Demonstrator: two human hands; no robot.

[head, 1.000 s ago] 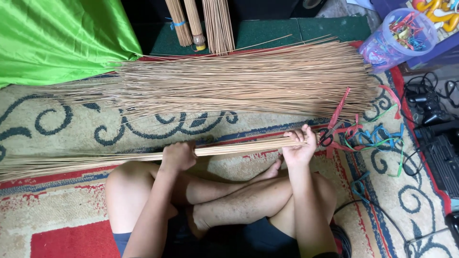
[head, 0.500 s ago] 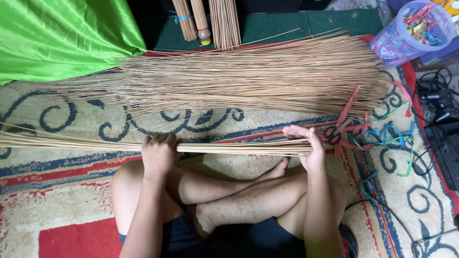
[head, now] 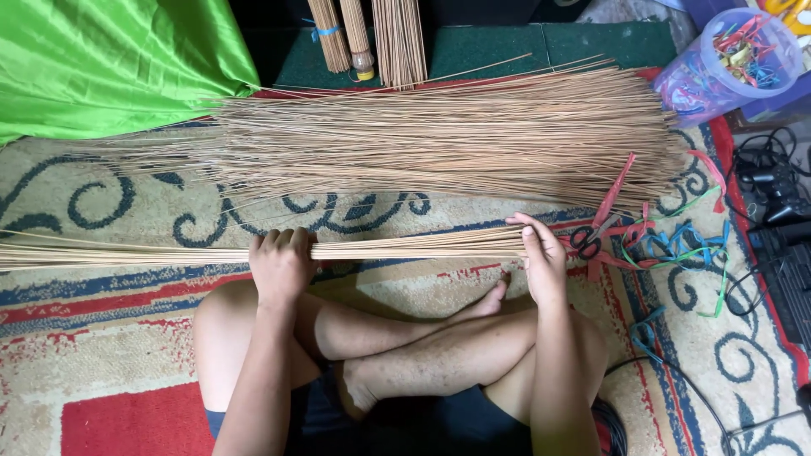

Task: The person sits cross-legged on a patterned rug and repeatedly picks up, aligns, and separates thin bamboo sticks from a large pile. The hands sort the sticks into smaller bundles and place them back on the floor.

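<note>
L hand (head: 281, 263) fist-wrapped round a thin stick bundle (head: 405, 247), fingers curled tight over it approx mid-length; bundle lies horiz just above the crossed legs, over the patterned rug (head: 101, 338), thin ends running off the left edge. R hand (head: 541, 257) flat vs the bundle's butt end, fingers together & straight, palm pressing the tips. Big loose stick pile (head: 439, 135) further out on the rug, scissors (head: 591, 241) + coloured ribbons (head: 676, 245) just beside R hand.
</note>
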